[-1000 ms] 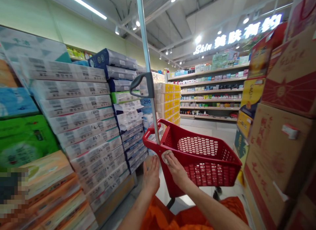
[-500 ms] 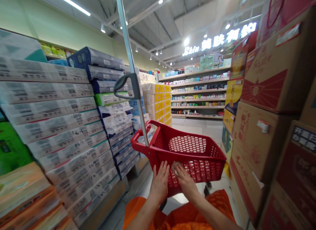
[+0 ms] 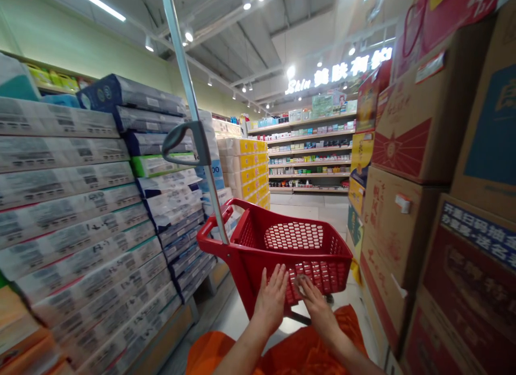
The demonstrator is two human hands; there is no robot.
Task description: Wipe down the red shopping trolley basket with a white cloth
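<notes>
A red plastic shopping cart (image 3: pixel 258 255) stands in front of me, its perforated basket reaching to the right. A metal pole (image 3: pixel 183 69) with a grey loop handle (image 3: pixel 201 144) rises from its left end. My left hand (image 3: pixel 271 300) lies against the near side of the basket, fingers stretched out and nothing in it. Close beside it on the right, my right hand (image 3: pixel 316 305) is at the same side wall, fingers bent over a small crumpled greyish cloth (image 3: pixel 299 282). Most of the cloth is hidden under the fingers.
Tall stacks of packaged paper goods (image 3: pixel 68 171) line the left. Cardboard cartons (image 3: pixel 399 149) are piled high on the right. Yellow-and-white packs (image 3: pixel 245 168) and product shelves (image 3: pixel 310 144) stand farther back. Orange cloth (image 3: pixel 350 332) covers my legs below the cart.
My view has turned a little to the right, so the cart and stacks sit farther left. Both hands have slid rightward along the basket's side, the cloth still under my right fingers.
</notes>
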